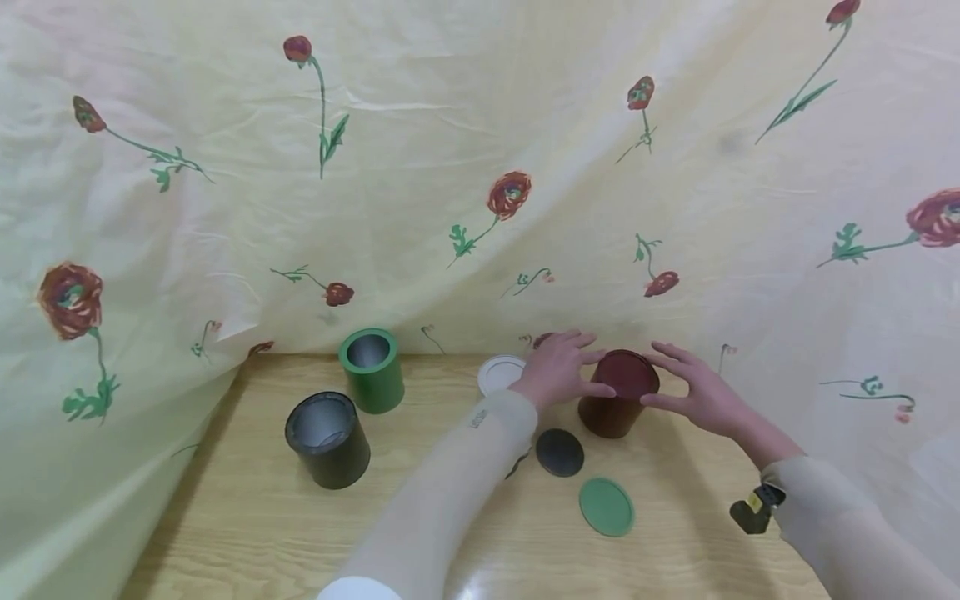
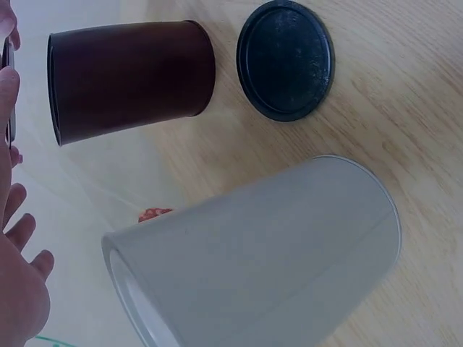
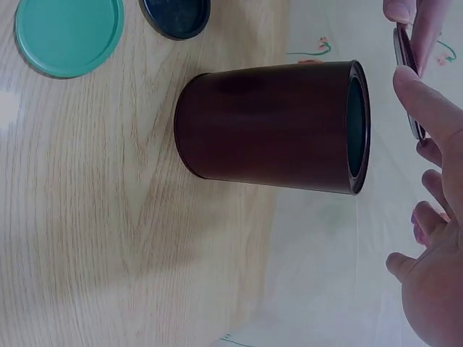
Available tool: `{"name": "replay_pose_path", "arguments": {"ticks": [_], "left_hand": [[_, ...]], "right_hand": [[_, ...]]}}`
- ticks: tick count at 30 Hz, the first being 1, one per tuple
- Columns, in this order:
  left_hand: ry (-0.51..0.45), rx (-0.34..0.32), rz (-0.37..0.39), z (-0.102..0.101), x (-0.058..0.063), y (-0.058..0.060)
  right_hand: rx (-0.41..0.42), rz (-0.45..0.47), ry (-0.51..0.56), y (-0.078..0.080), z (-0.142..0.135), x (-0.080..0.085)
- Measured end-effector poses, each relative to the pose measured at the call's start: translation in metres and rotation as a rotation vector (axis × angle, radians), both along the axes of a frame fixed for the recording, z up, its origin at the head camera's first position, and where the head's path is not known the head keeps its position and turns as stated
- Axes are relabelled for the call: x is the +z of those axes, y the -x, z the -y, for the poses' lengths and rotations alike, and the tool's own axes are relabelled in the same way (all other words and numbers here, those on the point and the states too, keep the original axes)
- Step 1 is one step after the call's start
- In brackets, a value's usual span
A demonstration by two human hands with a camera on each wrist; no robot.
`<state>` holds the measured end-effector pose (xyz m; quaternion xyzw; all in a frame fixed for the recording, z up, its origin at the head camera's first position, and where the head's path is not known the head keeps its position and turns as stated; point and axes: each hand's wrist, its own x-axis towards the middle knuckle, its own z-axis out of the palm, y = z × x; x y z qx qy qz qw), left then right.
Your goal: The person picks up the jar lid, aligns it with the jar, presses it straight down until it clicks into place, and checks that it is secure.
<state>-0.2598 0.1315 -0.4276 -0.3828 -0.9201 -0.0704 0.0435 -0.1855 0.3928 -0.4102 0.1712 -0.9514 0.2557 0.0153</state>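
Note:
Between my left hand [image 1: 555,371] and my right hand [image 1: 701,392] is a dark red round lid [image 1: 626,373], gripped at opposite edges by fingers and thumbs. Below it stands a dark red-brown canister [image 1: 606,417], upright on the table. Seen edge-on in the right wrist view, the lid [image 3: 410,87] is apart from the rim of the canister [image 3: 268,126], whose top is uncovered. A pale grey canister [image 2: 268,267] stands beside it, partly hidden by my left hand and forearm in the head view.
A black lid [image 1: 559,452] and a green lid [image 1: 606,507] lie flat on the wooden table [image 1: 247,533]. To the left stand an open green canister [image 1: 381,387] and an open black canister [image 1: 337,458]. A flowered cloth [image 1: 420,208] hangs behind the table.

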Motion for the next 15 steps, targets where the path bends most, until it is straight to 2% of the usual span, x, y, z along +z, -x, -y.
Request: {"name": "replay_pose_path", "arguments": {"ticks": [9,15], "left_hand": [[-0.02,0.021,0.045,-0.006,-0.005,0.005],[-0.062,0.04,0.075,-0.012,-0.015,0.006]], "right_hand": [[-0.017,0.066,-0.004,0.003,-0.002,-0.003],[-0.037,0.09,0.001,0.004,-0.003,-0.007]]}}
